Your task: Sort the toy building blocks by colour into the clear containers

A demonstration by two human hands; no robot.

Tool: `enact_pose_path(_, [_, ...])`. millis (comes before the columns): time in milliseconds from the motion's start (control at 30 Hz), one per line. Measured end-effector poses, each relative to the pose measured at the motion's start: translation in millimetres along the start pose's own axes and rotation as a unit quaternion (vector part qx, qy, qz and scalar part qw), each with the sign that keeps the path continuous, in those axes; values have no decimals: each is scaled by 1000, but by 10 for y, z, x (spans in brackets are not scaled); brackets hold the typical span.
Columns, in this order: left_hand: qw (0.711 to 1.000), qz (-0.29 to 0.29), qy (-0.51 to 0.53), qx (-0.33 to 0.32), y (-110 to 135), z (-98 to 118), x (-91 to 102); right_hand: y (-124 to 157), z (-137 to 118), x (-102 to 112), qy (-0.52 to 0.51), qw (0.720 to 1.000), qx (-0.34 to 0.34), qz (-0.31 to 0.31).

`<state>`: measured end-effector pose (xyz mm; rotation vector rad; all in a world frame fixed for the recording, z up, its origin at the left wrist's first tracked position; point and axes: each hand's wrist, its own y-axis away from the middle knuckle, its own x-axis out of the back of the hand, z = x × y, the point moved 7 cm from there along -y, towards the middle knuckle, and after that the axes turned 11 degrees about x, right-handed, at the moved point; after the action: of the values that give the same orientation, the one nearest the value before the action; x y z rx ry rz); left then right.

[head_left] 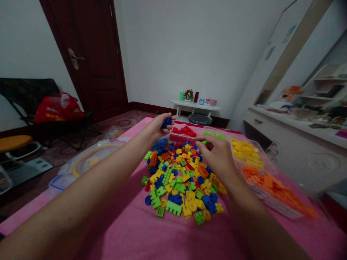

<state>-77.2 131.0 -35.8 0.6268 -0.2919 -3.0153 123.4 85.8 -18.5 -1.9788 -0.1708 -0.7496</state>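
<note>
My left hand [162, 127] is closed around dark blue building blocks [166, 123], raised just over the bin of blue blocks [159, 143]. My right hand [215, 148] is curled above the far right side of a mixed pile of plastic building blocks [176, 177], with a bit of a green block [204, 142] showing between thumb and fingers. Beyond the hands stand a clear bin of red blocks [183, 131] and a bin of green blocks [214, 134]. To the right are a bin of yellow blocks [246, 151] and a bin of orange blocks [279, 189].
Clear lids [63, 181] lie at the left on the pink cloth [176, 238]. A low white table [195, 105] stands by the wall. A chair with a red bag [58, 108] is at the left, a white cabinet [292, 144] at the right.
</note>
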Motion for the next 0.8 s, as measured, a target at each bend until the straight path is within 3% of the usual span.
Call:
enact_pose_path(33, [994, 69, -65, -61, -26, 199, 139, -1, 13, 6, -3, 1000, -3, 2])
enact_pose_path(100, [945, 187, -222, -148, -44, 488, 346, -3, 39, 10, -2, 1000, -9, 1])
enact_pose_path(200, [835, 244, -450, -204, -39, 573, 393, -5, 67, 5, 6, 1000, -10, -6])
enact_pose_path(300, [751, 198, -573, -261, 78, 341, 210, 1, 79, -16, 7, 1000, -1, -9])
enact_pose_path(367, [727, 118, -619, -271, 176, 47, 38, 10, 83, -45, 6, 1000, 5, -12])
enact_pose_path(433, [685, 44, -684, -248, 260, -297, -84, 21, 80, -86, 4, 1000, 8, -22])
enact_pose_path(500, [645, 54, -724, -239, 335, -520, -84, 30, 66, -125, 2, 999, 13, -35])
enact_pose_path(700, [608, 66, -762, -214, 389, -871, 30, 52, -5, -205, -12, 998, 23, -59])
enact_pose_path(800, [630, 55, -741, -227, 417, -861, -33, 63, -15, -243, -17, 997, 22, -71])
